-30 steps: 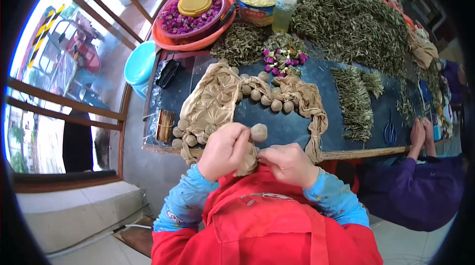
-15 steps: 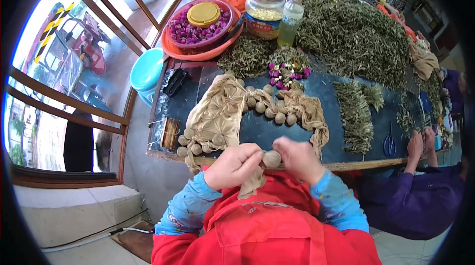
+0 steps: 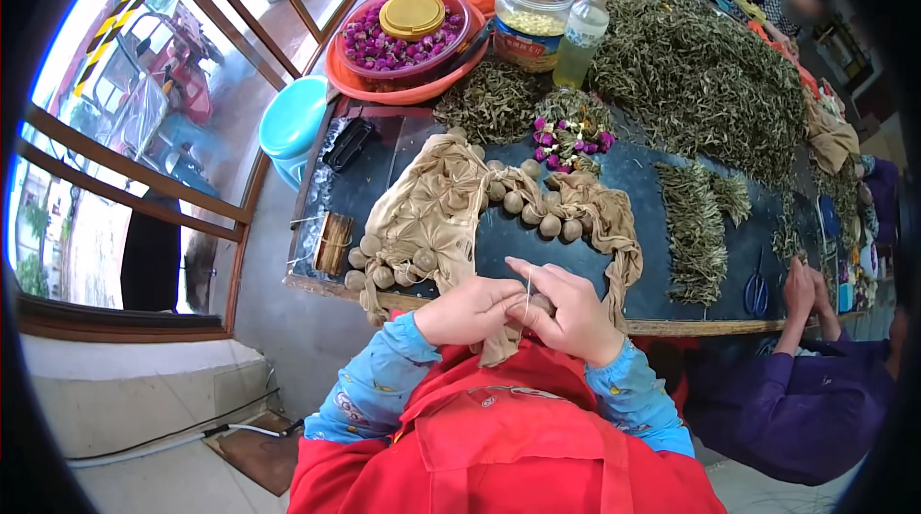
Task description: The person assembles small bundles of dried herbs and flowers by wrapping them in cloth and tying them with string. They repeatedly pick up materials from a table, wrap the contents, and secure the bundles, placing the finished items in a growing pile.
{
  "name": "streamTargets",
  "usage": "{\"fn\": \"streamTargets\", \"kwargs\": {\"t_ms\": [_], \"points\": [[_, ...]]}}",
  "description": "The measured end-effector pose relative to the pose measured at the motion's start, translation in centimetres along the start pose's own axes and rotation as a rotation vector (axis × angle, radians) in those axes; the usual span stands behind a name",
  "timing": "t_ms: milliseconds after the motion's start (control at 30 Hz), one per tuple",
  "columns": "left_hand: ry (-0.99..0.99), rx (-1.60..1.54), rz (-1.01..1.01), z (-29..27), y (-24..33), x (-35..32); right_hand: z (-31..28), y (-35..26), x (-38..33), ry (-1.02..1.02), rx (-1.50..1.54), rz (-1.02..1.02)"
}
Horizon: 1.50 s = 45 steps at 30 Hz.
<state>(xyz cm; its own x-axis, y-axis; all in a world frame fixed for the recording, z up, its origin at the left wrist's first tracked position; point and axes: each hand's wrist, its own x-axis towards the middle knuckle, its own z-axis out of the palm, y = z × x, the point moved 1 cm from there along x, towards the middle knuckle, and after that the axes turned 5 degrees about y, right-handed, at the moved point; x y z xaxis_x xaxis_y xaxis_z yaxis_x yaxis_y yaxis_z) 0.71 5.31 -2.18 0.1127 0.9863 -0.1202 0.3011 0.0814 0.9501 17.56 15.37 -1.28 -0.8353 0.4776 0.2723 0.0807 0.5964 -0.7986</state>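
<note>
My left hand (image 3: 468, 311) is closed, pinching beige cloth at the table's front edge. My right hand (image 3: 568, 311) curls round a cloth-wrapped ball (image 3: 542, 303), its thumb touching the left fingertips. A thin white thread (image 3: 529, 282) runs between the right index finger and the pinch. Below the hands a loose tail of cloth (image 3: 499, 348) hangs over my red apron. On the table lies more of the beige cloth (image 3: 432, 212), gathered in puckers, with several round balls (image 3: 531, 214) tied into it. The pinched fingers partly hide the ball and the thread's end.
Dried herb (image 3: 700, 73) is heaped at the back right, with flat bundles (image 3: 693, 236) nearer. Blue scissors (image 3: 756, 295) lie right. Behind the cloth stand a bottle (image 3: 582, 39), a jar (image 3: 531, 20) and a basin of purple buds (image 3: 403, 39). A co-worker's hands (image 3: 804, 289) are at right.
My right hand has moved in from the right and down to meet the left hand, its fingers now over the ball. The thread has come into view. The whole view has shifted slightly.
</note>
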Motion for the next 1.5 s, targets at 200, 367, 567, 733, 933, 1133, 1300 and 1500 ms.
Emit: {"fn": "streamTargets", "kwargs": {"t_ms": [200,367,567,733,933,1133,1300,1500], "points": [[0.239,-0.881,-0.135,0.9,-0.5,-0.9,-0.3,1.5,-1.0,0.036,0.729,0.447],[0.311,-0.679,-0.168,-3.2,1.0,-2.8,-6.7,7.4,-2.8,0.357,-0.035,0.608],[0.158,-0.318,-0.204,-1.5,3.0,-2.1,-1.9,0.9,-0.9,-0.076,-0.039,0.064],[0.211,-0.014,-0.030,-1.1,2.1,-2.3,-1.7,2.0,-1.9,0.179,0.764,0.317],[0.055,0.205,0.294,1.4,0.5,-1.5,-1.8,1.5,-1.9,0.225,0.746,0.298],[0.322,-0.330,-0.174,-1.3,-1.2,-1.4,-14.9,10.2,0.4,0.313,-1.040,0.043],[0.351,-0.449,-0.281,-1.4,-1.8,-0.5,-11.9,6.1,-0.7,0.453,-0.562,0.297],[0.682,0.116,0.005,-1.6,-2.5,2.5,3.6,2.4,-1.2,0.148,-0.083,0.110]]}}
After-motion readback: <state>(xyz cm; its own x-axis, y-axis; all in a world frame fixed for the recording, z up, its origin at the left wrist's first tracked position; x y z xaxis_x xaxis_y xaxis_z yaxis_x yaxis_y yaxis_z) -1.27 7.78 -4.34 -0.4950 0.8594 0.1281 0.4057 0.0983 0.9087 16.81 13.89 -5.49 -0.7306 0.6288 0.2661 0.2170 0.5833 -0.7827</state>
